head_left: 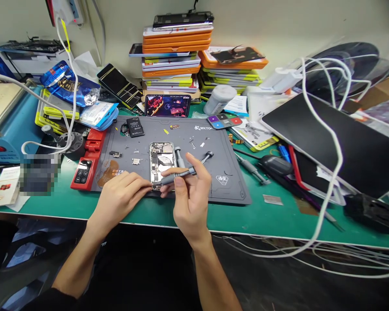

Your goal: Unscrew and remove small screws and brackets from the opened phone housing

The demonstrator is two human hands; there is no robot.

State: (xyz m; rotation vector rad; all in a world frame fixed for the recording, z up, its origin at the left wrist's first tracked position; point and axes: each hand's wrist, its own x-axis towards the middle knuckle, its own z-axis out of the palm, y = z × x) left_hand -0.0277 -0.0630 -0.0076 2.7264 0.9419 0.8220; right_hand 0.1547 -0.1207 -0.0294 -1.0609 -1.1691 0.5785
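Observation:
An opened phone (155, 160) lies on the grey work mat (194, 129), its inner boards and parts exposed. My left hand (121, 194) has its fingers pressed together at the phone's lower left corner, steadying it. In my right hand (192, 201) is a grey screwdriver (171, 177), slanted across the phone with its tip at the bottom edge. The index finger lies along its handle end. Another grey screwdriver (180, 157) rests on the mat just right of the phone. A battery (135, 127) sits above left, near small loose metal parts (136, 161).
A phone playing video (167, 106) leans before stacked orange and yellow boxes (171, 69). A red control unit (83, 172) borders the mat's left side. To the right are a white cable (324, 129), a black flat panel (340, 138) and another screwdriver (251, 167).

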